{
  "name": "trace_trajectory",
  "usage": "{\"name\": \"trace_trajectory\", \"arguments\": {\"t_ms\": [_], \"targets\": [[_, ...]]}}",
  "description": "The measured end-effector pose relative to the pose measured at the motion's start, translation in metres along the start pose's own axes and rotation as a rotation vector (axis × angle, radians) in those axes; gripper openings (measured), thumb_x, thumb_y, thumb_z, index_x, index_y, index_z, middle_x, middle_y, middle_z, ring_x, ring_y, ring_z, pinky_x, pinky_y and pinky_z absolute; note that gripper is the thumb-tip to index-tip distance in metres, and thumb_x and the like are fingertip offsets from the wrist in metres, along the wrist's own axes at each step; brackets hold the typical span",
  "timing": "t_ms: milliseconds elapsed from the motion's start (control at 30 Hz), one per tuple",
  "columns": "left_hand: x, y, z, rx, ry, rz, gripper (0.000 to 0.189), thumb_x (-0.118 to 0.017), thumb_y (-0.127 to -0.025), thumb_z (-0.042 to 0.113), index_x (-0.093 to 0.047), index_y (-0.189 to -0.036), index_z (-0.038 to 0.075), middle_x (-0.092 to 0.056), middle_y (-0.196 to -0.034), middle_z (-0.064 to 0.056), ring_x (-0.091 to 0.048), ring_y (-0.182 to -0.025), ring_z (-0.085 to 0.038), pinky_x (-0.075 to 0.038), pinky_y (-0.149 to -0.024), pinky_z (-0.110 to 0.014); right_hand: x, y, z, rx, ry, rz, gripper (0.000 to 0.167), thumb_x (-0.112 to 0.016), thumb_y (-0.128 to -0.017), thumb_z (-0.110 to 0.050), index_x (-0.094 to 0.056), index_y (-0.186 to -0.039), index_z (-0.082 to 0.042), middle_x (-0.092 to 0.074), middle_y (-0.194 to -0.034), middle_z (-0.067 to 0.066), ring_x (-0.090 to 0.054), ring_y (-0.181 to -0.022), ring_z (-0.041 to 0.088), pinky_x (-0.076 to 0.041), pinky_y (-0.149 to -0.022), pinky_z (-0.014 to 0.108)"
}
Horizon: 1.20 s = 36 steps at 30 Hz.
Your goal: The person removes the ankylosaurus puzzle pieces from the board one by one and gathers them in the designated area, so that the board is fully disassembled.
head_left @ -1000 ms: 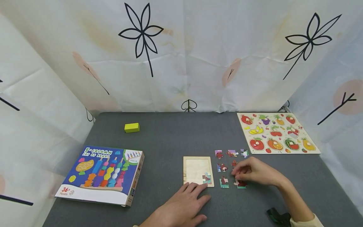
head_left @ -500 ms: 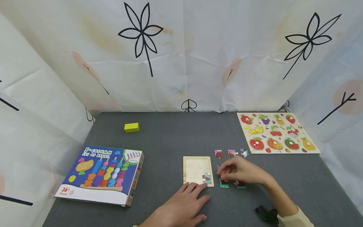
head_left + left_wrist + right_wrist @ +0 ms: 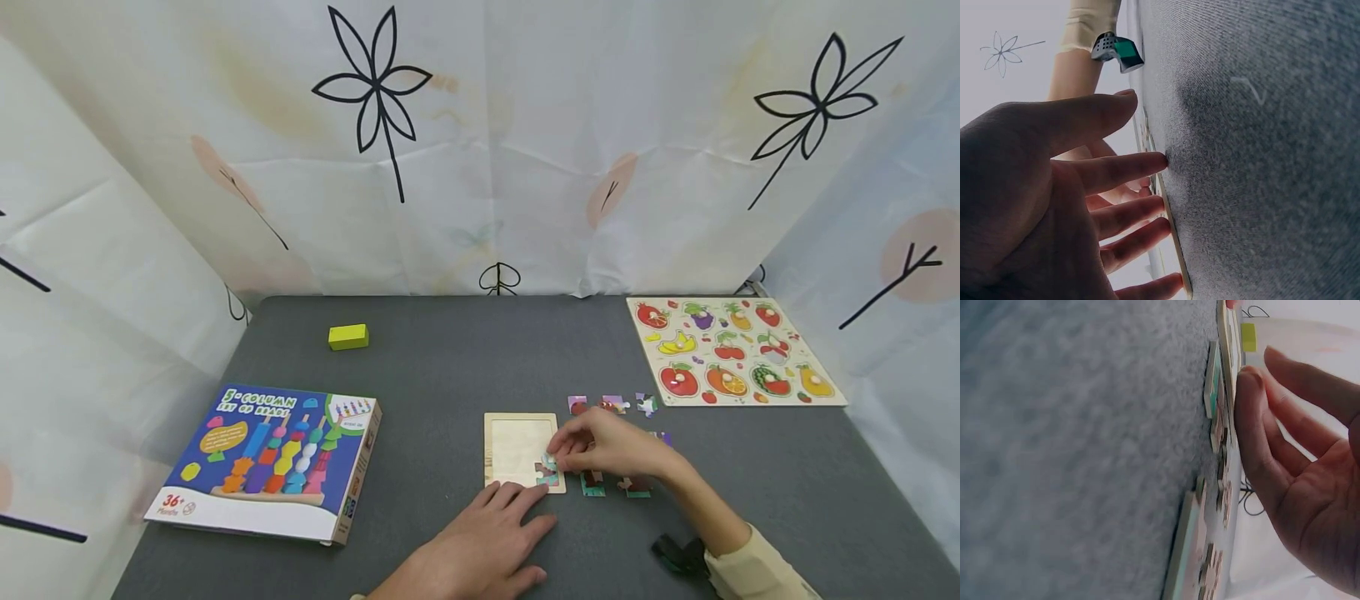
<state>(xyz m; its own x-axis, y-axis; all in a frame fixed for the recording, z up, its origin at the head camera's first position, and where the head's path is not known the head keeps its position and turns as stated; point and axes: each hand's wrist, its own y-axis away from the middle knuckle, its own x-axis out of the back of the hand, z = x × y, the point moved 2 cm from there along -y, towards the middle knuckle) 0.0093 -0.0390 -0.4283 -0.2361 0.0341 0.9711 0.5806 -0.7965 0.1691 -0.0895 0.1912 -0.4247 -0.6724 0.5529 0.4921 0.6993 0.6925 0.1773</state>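
Observation:
A small wooden puzzle frame (image 3: 520,423) lies on the grey table, with one jigsaw piece (image 3: 546,478) in its lower right corner. My left hand (image 3: 487,537) rests at the frame's near edge, fingers extended and fingertips touching it; in the left wrist view these fingers (image 3: 1129,215) look fairly straight. Over the frame's right side, my right hand (image 3: 611,443) pinches a light-blue puzzle piece (image 3: 551,461) just above the corner piece. Its thumb and fingers hide most of that held piece. Several loose pieces (image 3: 592,485) lie right of the frame, some covered by the right hand.
A blue bead-set box (image 3: 270,458) lies at the left. Behind it sits a yellow block (image 3: 348,337). A fruit puzzle board (image 3: 738,354) occupies the back right. Patterned white cloth (image 3: 540,167) hangs around the table's back and sides.
From above the loose pieces, my right hand has moved left to the frame's right side, carrying a puzzle piece. The left hand has stayed at the near edge.

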Motion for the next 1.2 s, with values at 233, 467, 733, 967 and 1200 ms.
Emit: {"name": "trace_trajectory", "arguments": {"t_ms": [233, 467, 733, 967, 1200], "targets": [[0.0001, -0.0002, -0.0003, 0.0, -0.006, -0.01, 0.054, -0.063, -0.104, 0.063, -0.062, -0.15, 0.034, -0.045, -0.169, 0.005, -0.051, -0.142, -0.014, -0.049, -0.118, -0.037, -0.0026, -0.0075, -0.0025, -0.001, 0.024, -0.007, 0.012, -0.076, -0.098, -0.007, -0.08, -0.107, 0.002, -0.079, -0.088, 0.007, -0.067, -0.076, 0.002, -0.059, -0.07, 0.022], [-0.0001, -0.0001, -0.0002, 0.0, -0.014, -0.008, 0.054, -0.063, -0.104, 0.063, -0.062, -0.15, 0.034, -0.045, -0.168, 0.005, -0.051, -0.142, -0.014, -0.049, -0.118, -0.037, -0.0039, -0.0092, -0.0049, -0.014, 0.009, -0.015, 0.01, -0.076, -0.097, -0.005, -0.079, -0.104, 0.002, -0.078, -0.085, 0.009, -0.065, -0.072, 0.004, -0.057, -0.065, 0.021], [-0.0003, 0.0013, 0.001, -0.017, -0.064, 0.06, 0.053, -0.065, -0.103, 0.062, -0.065, -0.146, 0.032, -0.048, -0.167, 0.003, -0.053, -0.14, -0.015, -0.049, -0.118, -0.035, -0.0042, -0.0097, -0.0061, -0.014, -0.002, 0.005, 0.008, -0.079, -0.097, -0.006, -0.077, -0.101, 0.0, -0.076, -0.087, 0.008, -0.066, -0.073, 0.005, -0.057, -0.064, 0.022], [-0.0005, 0.0031, 0.0017, -0.032, -0.113, 0.123, 0.051, -0.068, -0.101, 0.061, -0.068, -0.142, 0.031, -0.052, -0.162, 0.002, -0.055, -0.136, -0.016, -0.05, -0.115, -0.034, -0.0056, -0.0063, -0.0045, 0.001, -0.007, 0.013, 0.005, -0.074, -0.097, -0.002, -0.075, -0.102, -0.003, -0.077, -0.091, 0.01, -0.072, -0.081, 0.007, -0.062, -0.074, 0.023], [0.0002, 0.001, 0.0011, -0.019, -0.057, 0.054, 0.052, -0.066, -0.103, 0.061, -0.066, -0.145, 0.031, -0.051, -0.164, 0.003, -0.053, -0.139, -0.016, -0.049, -0.118, -0.034, -0.0046, -0.0001, -0.0057, -0.003, -0.025, 0.065, 0.007, -0.077, -0.098, -0.008, -0.075, -0.103, -0.004, -0.075, -0.092, 0.007, -0.07, -0.08, 0.007, -0.062, -0.074, 0.023]]}}
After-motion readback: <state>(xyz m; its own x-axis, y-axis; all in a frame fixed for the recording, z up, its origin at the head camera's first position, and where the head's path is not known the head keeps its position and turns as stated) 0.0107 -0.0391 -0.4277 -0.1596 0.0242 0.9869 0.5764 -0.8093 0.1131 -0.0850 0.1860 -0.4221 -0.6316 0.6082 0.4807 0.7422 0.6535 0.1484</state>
